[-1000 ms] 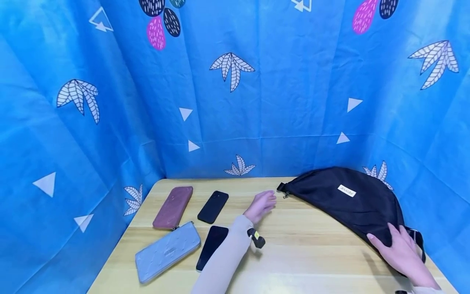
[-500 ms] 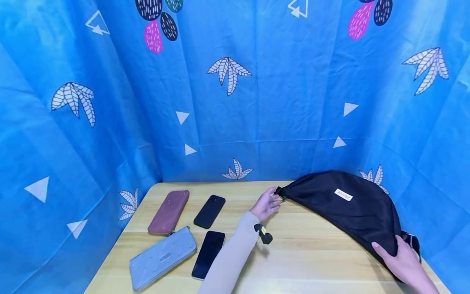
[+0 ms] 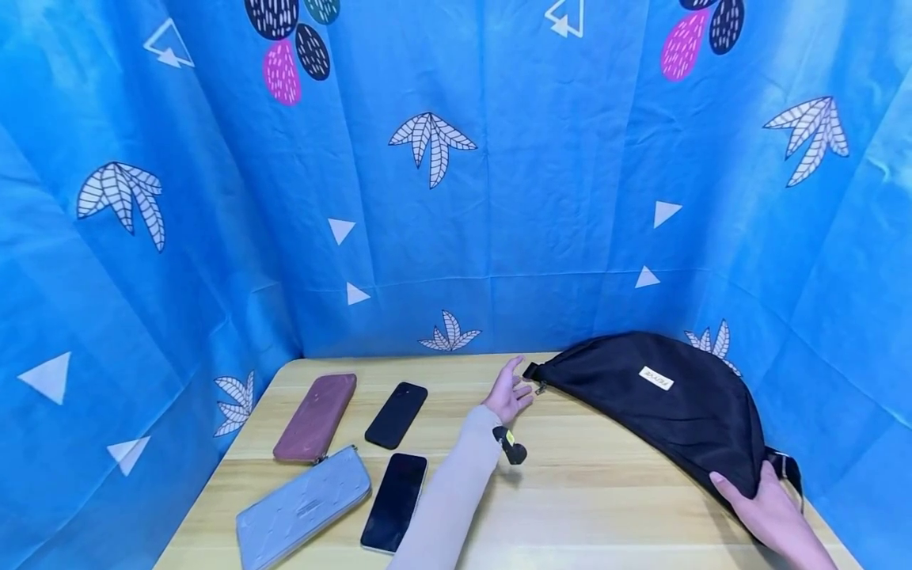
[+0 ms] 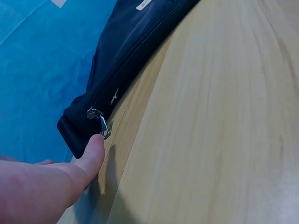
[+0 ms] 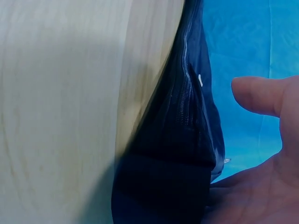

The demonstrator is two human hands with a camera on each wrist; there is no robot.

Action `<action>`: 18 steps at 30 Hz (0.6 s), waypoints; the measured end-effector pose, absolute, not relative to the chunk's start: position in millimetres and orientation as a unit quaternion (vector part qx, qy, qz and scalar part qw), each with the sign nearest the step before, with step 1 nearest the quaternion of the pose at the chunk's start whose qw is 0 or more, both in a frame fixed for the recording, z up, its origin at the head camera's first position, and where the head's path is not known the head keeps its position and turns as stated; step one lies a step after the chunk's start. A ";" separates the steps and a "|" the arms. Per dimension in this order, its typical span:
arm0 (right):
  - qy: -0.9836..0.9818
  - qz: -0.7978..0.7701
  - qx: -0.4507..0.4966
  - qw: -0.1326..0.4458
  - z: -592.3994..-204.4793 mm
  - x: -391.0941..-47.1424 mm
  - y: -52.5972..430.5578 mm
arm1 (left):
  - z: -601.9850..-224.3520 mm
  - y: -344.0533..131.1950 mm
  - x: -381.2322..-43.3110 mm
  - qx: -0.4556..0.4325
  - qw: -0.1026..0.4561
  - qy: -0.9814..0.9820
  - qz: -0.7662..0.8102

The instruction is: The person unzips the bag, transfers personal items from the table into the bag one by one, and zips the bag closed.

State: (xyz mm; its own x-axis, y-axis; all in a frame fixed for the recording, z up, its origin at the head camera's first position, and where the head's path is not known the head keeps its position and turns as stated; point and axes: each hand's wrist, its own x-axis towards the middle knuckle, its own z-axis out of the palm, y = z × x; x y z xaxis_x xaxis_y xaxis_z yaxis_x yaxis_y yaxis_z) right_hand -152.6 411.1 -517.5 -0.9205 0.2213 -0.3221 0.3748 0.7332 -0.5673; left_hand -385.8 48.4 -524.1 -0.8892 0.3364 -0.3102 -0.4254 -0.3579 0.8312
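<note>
A black crescent-shaped waist bag [image 3: 684, 427] with a small white label lies at the table's right. Just off its left tip is my left hand [image 3: 508, 394], fingers spread and holding nothing. In the left wrist view, the thumb [image 4: 93, 151] is very near the metal zipper pull [image 4: 105, 128]. My right hand [image 3: 769, 511] is at the bag's right end, by the strap [image 3: 787, 469]. In the right wrist view its thumb [image 5: 257, 95] stands out away from the bag, whose zipper [image 5: 186, 88] looks closed there. The other right fingers are mostly hidden.
On the wooden table's [image 3: 570, 507] left lie a mauve wallet [image 3: 316, 418], a light blue wallet [image 3: 305, 507] and two dark phones, one a black phone [image 3: 396, 416], the other a phone [image 3: 394, 503] partly beside my left sleeve. Blue patterned curtain [image 3: 484, 198] encloses the table.
My left hand has reached the bag's left tip, then drawn slightly away with fingers spreading. My right hand has slid from the bag's top to its right end. The head view has shifted a little.
</note>
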 end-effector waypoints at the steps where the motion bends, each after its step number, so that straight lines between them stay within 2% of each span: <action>1: 0.923 -0.327 0.164 0.122 -517.8 -152.1 411.5 | -524.5 48.7 -386.8 -0.045 0.232 0.513 0.825; 9: 0.927 -0.319 0.164 0.107 -518.5 -152.4 412.3 | -526.4 48.3 -389.9 -0.032 0.230 0.522 0.821; 18: 0.901 -0.380 0.176 0.109 -510.2 -150.5 413.0 | -526.4 45.6 -388.7 -0.031 0.224 0.547 0.806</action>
State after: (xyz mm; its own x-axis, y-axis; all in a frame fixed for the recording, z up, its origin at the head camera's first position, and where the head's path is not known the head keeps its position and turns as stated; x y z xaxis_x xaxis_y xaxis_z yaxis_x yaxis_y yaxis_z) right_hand -150.5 413.0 -510.2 -0.9143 0.2345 -0.3301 0.4001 0.6485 -0.6476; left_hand -388.7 45.6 -526.4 -0.8978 0.3266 -0.2956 -0.3954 -0.3017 0.8675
